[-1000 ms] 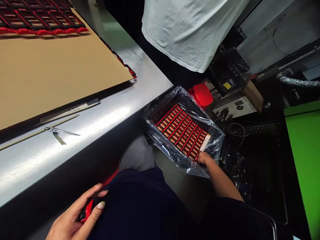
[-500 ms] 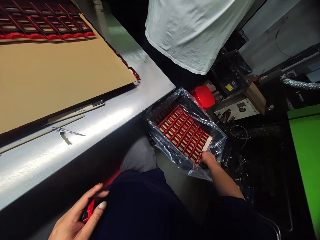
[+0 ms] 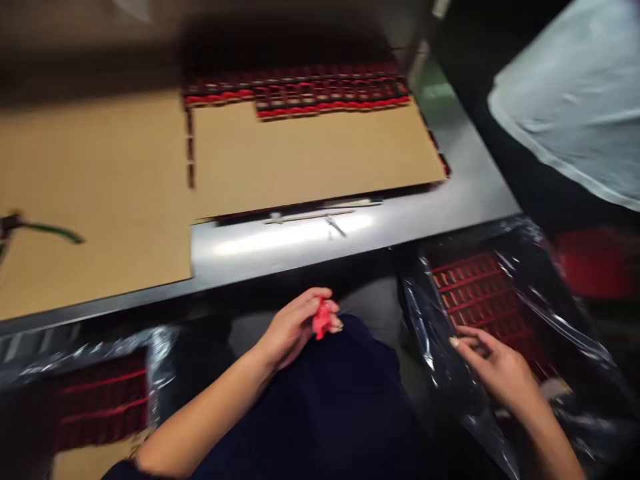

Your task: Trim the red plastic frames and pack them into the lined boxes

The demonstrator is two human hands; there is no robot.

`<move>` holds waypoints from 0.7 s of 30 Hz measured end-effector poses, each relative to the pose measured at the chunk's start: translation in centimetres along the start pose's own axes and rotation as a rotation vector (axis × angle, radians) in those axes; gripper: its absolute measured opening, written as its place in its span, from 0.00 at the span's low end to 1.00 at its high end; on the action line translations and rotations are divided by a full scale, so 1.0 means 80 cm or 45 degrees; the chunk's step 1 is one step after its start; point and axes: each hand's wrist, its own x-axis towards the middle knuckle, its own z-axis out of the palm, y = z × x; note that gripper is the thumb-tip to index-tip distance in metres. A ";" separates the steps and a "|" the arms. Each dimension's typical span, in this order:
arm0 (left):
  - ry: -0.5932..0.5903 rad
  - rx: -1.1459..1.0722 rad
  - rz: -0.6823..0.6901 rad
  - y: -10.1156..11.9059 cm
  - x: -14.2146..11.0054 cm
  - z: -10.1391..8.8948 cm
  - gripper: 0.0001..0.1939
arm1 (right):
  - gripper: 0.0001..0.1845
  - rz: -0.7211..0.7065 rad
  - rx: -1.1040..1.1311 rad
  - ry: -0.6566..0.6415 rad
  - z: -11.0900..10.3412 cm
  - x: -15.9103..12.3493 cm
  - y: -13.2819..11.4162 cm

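Note:
The picture is smeared by head motion. My left hand (image 3: 295, 328) rests on my lap with its fingers closed on a small red part (image 3: 321, 321). To the right, my right hand (image 3: 493, 363) reaches into a clear plastic bag (image 3: 435, 327) that holds a tray of red and black parts (image 3: 475, 293). Its fingers lie spread over the tray's near edge, and I see nothing in them.
A metal table (image 3: 310, 243) carries brown cardboard sheets (image 3: 310, 153), rows of red and black parts (image 3: 320, 93) at the back and thin tools (image 3: 320, 217) near its edge. Another bagged tray (image 3: 100, 393) sits low left. A person in white (image 3: 575, 100) stands right.
The view has swung left and up, so the table now lies straight ahead. My left hand rose on my lap with the red part. My right hand stays at the bagged tray.

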 end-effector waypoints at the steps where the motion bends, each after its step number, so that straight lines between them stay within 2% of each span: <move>1: 0.023 -0.025 0.033 0.003 0.004 0.005 0.25 | 0.21 -0.247 0.323 -0.146 0.008 -0.007 -0.047; 3: 0.058 0.009 0.120 0.007 0.004 0.008 0.27 | 0.27 -0.604 0.670 -0.489 0.033 -0.029 -0.140; 4: 0.076 0.042 0.173 0.007 0.001 0.008 0.28 | 0.28 -0.708 0.752 -0.587 0.047 -0.040 -0.181; 6: 0.120 0.085 0.280 0.004 -0.012 0.002 0.30 | 0.19 -0.794 0.885 -0.623 0.071 -0.055 -0.243; 8: 0.163 0.048 0.362 -0.002 -0.027 -0.009 0.31 | 0.14 -0.831 0.956 -0.654 0.085 -0.062 -0.276; 12: 0.135 -0.167 0.436 -0.013 -0.051 -0.034 0.24 | 0.14 -0.922 0.908 -0.773 0.088 -0.063 -0.288; 15: 0.049 -0.183 0.466 -0.016 -0.062 -0.047 0.24 | 0.15 -0.966 0.862 -0.786 0.090 -0.067 -0.285; 18: -0.051 0.012 0.449 -0.014 -0.072 -0.055 0.33 | 0.16 -1.001 0.837 -0.745 0.094 -0.071 -0.282; 21: -0.127 0.339 0.413 -0.007 -0.080 -0.058 0.42 | 0.15 -1.030 0.829 -0.719 0.098 -0.071 -0.278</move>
